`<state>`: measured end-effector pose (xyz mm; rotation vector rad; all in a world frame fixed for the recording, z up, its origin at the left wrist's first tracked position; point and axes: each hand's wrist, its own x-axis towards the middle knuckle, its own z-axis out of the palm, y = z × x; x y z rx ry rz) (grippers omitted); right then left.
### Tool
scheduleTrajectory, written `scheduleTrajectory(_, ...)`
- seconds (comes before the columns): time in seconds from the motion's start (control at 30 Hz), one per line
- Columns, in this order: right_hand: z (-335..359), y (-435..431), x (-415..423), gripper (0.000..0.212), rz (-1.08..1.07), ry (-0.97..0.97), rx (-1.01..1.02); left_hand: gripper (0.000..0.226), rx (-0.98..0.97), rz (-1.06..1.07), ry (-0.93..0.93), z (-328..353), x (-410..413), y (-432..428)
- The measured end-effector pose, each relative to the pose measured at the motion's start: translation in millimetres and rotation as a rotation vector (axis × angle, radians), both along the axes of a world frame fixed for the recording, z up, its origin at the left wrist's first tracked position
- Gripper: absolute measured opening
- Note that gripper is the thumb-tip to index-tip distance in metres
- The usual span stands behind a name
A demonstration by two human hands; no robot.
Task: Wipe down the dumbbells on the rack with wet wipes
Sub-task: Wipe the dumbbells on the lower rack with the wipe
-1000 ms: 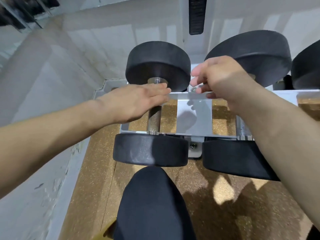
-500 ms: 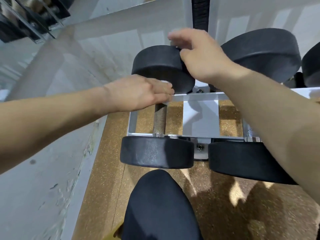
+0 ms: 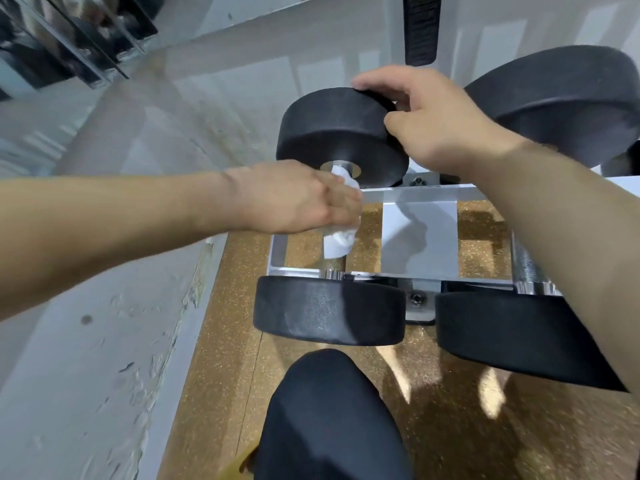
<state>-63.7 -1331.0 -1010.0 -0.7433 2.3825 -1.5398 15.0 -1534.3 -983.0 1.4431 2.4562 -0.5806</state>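
Observation:
A black dumbbell (image 3: 329,310) lies across the white rack (image 3: 419,237), at its left end. My left hand (image 3: 298,197) grips the metal handle with a white wet wipe (image 3: 337,244) wrapped around it; the wipe sticks out above and below my fingers. My right hand (image 3: 429,123) holds the rim of this dumbbell's far head (image 3: 332,129), fingers curled over its top edge. A second, larger black dumbbell (image 3: 519,337) lies to the right, its handle partly hidden by my right forearm.
A pale wall (image 3: 104,341) runs close along the left of the rack. Below lies a speckled brown floor (image 3: 450,410). My knee in dark cloth (image 3: 329,417) is just in front of the near dumbbell head. A further dumbbell head (image 3: 568,98) is at the back right.
My right hand rose from the rack bar to the far head of the left dumbbell and took hold of its rim. The wipe now shows under my left hand on the handle.

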Motion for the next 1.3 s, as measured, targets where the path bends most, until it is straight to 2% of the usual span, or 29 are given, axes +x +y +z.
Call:
scheduleTrajectory(0.13,-0.7,2.0,0.1,0.067,0.008,0.01,-0.005,0.061,-0.076,0.053,0.038,1.0,-15.5,5.7)
scheduleTrajectory(0.23,-0.4,2.8,-1.1,0.067,0.011,-0.002,-0.009,0.068,-0.109,0.073,-0.102,1.4,5.9,13.6)
scheduleTrajectory(0.3,-1.9,2.5,-2.0,0.067,0.016,-0.013,-0.015,0.053,-0.16,0.068,-0.227,-1.6,24.0,18.6)
scheduleTrajectory(0.37,-3.0,2.1,-2.3,0.068,0.018,-0.02,-0.026,0.045,-0.153,0.062,-0.273,-1.1,27.7,17.1)
scheduleTrajectory(0.5,-2.9,2.7,-2.9,0.068,0.022,-0.032,-0.036,0.049,-0.126,0.101,-0.054,8.9,-9.0,8.9)
scheduleTrajectory(0.6,-4.6,2.8,-3.2,0.068,0.03,-0.039,-0.052,0.043,-0.13,0.084,-0.02,8.2,-17.4,10.6)
scheduleTrajectory(0.67,-3.4,2.5,-4.0,0.068,0.033,-0.058,-0.069,0.044,-0.137,0.091,-0.125,2.7,0.8,14.4)
scheduleTrajectory(0.73,-2.0,3.0,-5.2,0.067,0.031,-0.056,-0.075,0.047,-0.105,0.191,-0.321,0.2,19.3,19.6)
scheduleTrajectory(0.8,-1.7,3.2,-4.8,0.066,0.027,-0.051,-0.076,0.051,-0.078,0.167,-0.378,0.1,19.2,16.0)
scheduleTrajectory(0.87,-1.7,2.5,-4.7,0.066,0.027,-0.055,-0.078,0.044,-0.042,0.109,-0.295,-4.3,3.4,7.8)
scheduleTrajectory(0.93,-2.8,1.1,-5.3,0.066,0.036,-0.057,-0.082,0.038,-0.084,0.114,-0.162,-2.7,-12.3,3.7)
scheduleTrajectory(1.03,-6.1,1.0,-7.2,0.066,0.041,-0.052,-0.087,0.044,-0.121,0.149,-0.09,5.8,-24.8,3.1)
scheduleTrajectory(1.17,-5.6,0.7,-8.2,0.067,0.035,-0.057,-0.094,0.07,-0.017,0.189,-0.253,-2.2,0.1,-1.8)
scheduleTrajectory(1.3,-5.3,0.5,-8.6,0.065,0.028,-0.062,-0.099,0.078,0.096,0.138,-0.372,-26.3,12.1,-18.6)
